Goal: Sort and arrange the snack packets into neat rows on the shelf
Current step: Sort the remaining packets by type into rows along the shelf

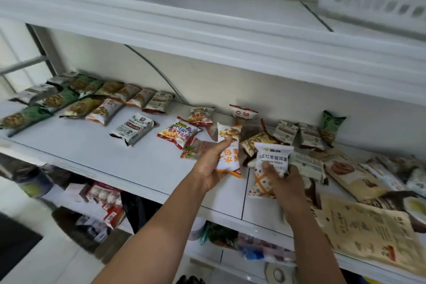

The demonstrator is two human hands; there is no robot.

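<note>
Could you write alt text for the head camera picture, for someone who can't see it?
A person's left hand holds a white and orange packet and the right hand grips a white packet above a white shelf. Neat rows of packets lie at its left end, a loose heap at its right.

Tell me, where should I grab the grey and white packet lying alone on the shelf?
Come from above and pinch the grey and white packet across its narrow middle, thumb on one long edge, fingers on the other. It lies flat on the shelf, slanted, with bare space beside both long edges.
</note>
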